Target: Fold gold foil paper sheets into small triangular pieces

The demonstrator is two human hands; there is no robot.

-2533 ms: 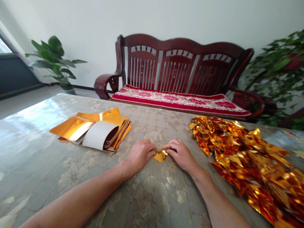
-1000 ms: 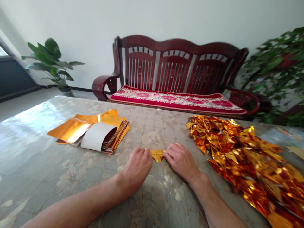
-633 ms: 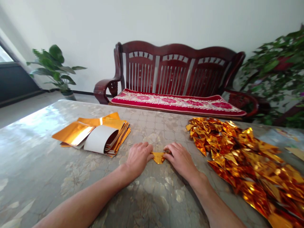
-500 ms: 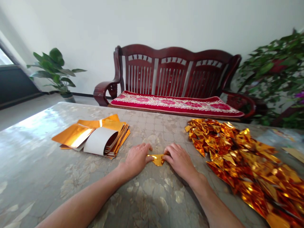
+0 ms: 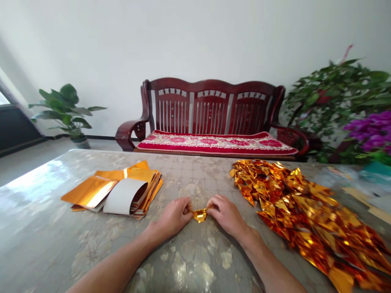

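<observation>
Between my two hands is a small folded piece of gold foil paper [image 5: 200, 215], just above or on the table at its near middle. My left hand [image 5: 177, 212] pinches its left end with thumb and fingers. At the opposite end, my right hand [image 5: 224, 212] has its thumb and fingertips closed on the foil. The fingertips partly hide both ends. Left of my hands lies a stack of flat gold foil sheets [image 5: 100, 191], with a white-backed sheet [image 5: 124, 197] curled over it. A large heap of folded gold foil pieces [image 5: 293, 207] spreads to the right.
The table [image 5: 100, 252] has a glossy flower-patterned cover. Clear plastic bags [image 5: 332, 179] lie at its right end. Beyond the far edge stands a dark red wooden bench [image 5: 210, 110] with a patterned cushion [image 5: 214, 142]. Potted plants [image 5: 69, 110] flank it.
My view has tilted up, so the bench and table sit lower in the picture. My fingers have curled in tighter at the foil's ends, and the foil looks narrower and more folded.
</observation>
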